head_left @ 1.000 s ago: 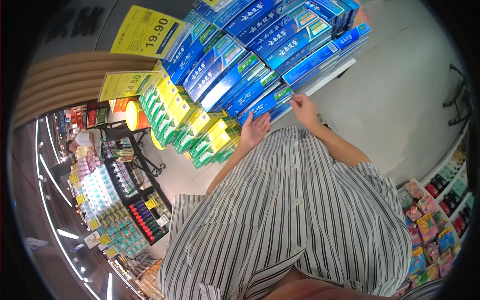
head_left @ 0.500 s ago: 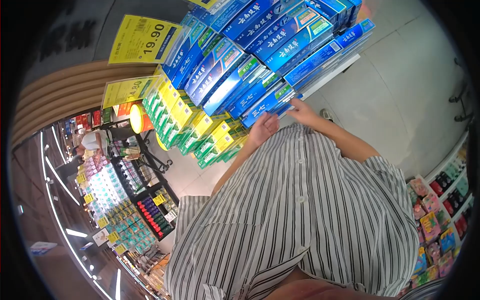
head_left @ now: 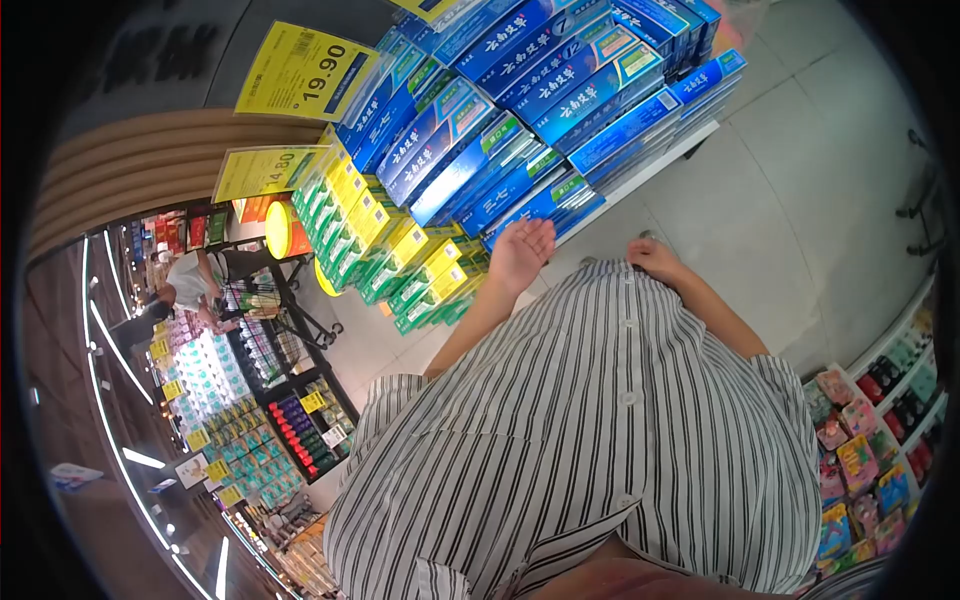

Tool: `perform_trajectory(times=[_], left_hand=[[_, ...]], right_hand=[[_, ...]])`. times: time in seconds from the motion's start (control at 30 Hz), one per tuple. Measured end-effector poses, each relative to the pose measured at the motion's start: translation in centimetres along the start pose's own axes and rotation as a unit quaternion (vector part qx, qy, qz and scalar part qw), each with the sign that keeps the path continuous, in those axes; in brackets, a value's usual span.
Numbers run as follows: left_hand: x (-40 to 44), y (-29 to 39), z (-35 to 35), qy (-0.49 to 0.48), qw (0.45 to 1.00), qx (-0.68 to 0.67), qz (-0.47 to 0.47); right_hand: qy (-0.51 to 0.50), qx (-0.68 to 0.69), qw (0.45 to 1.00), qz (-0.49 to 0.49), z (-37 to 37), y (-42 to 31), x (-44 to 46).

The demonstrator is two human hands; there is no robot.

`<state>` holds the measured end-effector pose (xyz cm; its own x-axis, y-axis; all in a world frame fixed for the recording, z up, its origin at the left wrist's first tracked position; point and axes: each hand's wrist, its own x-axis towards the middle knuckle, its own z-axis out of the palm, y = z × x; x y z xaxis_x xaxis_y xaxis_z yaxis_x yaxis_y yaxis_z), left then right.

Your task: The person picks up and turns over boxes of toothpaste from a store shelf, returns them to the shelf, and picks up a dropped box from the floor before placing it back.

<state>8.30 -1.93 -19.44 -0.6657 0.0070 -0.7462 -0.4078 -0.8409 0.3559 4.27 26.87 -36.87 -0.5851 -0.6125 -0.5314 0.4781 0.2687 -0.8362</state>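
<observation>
My left hand (head_left: 523, 255) is open, palm turned up, just in front of the lowest blue cartons, and holds nothing. My right hand (head_left: 656, 260) is apart from the shelf, close to my striped shirt (head_left: 580, 420), with its fingers curled in and no object visible in them. Long blue cartons (head_left: 585, 105), shaped like toothpaste boxes, lie in stacked rows on a white shelf base (head_left: 655, 160). Left of them are stacks of green-and-yellow cartons (head_left: 385, 265).
Yellow price tags reading 19.90 (head_left: 305, 72) and 14.80 (head_left: 265, 172) stick out at the left. A person (head_left: 190, 280) stands near a shopping cart (head_left: 300, 310). Colourful packages (head_left: 857, 460) hang at the lower right. Pale floor tiles (head_left: 800, 200) run along the right.
Both hands have drawn back from the lowest blue cartons. My right hand has moved right and down towards my shirt; its fingers are now curled. My left palm has turned up.
</observation>
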Motion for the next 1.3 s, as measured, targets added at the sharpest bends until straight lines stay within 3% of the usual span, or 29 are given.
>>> perform_trajectory(times=[0.07,0.13,0.27,0.43,0.5,0.6,0.7,0.77,1.1,1.3], left_hand=[[-1.0,1.3,1.6,-0.005,1.000,0.015,0.013],[-1.4,2.2,2.1,-0.016,0.999,0.022,0.029],[-2.5,4.0,2.9,0.008,0.993,0.059,0.106],[-4.0,8.0,5.1,0.025,0.996,0.027,0.080],[-3.6,9.1,6.0,0.085,0.994,-0.034,0.061],[-2.1,10.0,5.6,0.061,0.996,-0.031,0.048],[-1.3,9.6,5.2,0.071,0.995,-0.055,0.048],[-0.7,8.7,4.7,0.088,0.989,0.017,0.117],[-1.7,6.4,5.2,0.054,0.978,-0.042,0.195],[-3.2,4.1,4.6,0.068,0.980,-0.043,0.180]], right_hand=[[-0.009,0.005,1.000,0.014,-0.2,-0.3,-0.7],[0.040,0.045,0.994,0.089,-0.1,-2.3,-2.7],[0.053,0.072,0.991,0.095,-0.3,-2.0,-3.1],[0.044,0.102,0.988,0.103,-0.1,-2.6,-3.2],[0.036,0.102,0.988,0.115,-0.2,-3.0,-3.1],[0.025,0.107,0.985,0.133,-0.4,-3.1,-2.9],[0.026,0.115,0.983,0.142,-0.5,-3.1,-2.7],[0.033,0.123,0.981,0.146,-0.6,-3.1,-2.8],[0.009,0.166,0.973,0.163,-1.8,-0.8,-2.2],[0.009,0.182,0.969,0.164,-2.0,-1.5,-2.6]])
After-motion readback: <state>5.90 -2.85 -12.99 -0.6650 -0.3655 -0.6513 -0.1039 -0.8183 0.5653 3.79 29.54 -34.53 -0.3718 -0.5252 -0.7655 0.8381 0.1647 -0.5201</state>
